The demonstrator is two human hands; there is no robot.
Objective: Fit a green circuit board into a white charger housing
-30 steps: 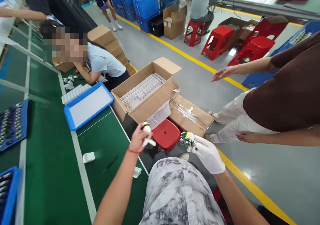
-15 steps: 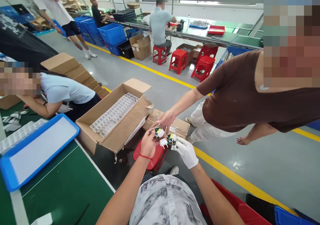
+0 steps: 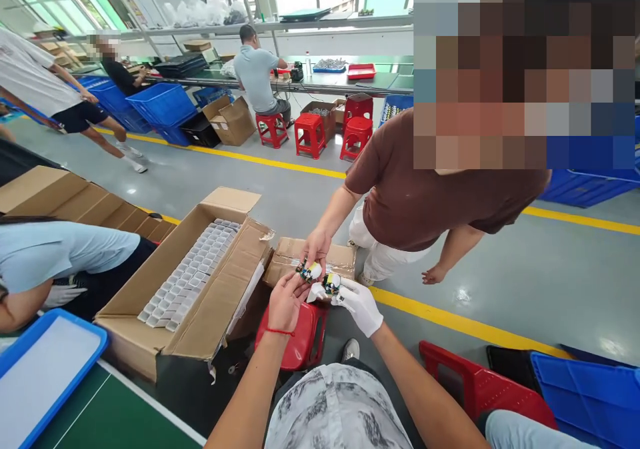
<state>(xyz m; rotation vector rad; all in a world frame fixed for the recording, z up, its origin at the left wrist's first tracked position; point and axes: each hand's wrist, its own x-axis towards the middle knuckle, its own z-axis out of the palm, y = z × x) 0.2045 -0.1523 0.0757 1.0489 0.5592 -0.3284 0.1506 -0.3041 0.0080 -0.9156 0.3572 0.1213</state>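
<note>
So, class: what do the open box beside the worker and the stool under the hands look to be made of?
Open box: corrugated cardboard, matte brown, with folded flaps and raw edges. Stool: probably moulded plastic, glossy red, with light glinting on its top.

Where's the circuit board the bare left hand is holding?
Centre of the head view: the circuit board sits between the left hand and a co-worker's hand, above the red stool.
</note>
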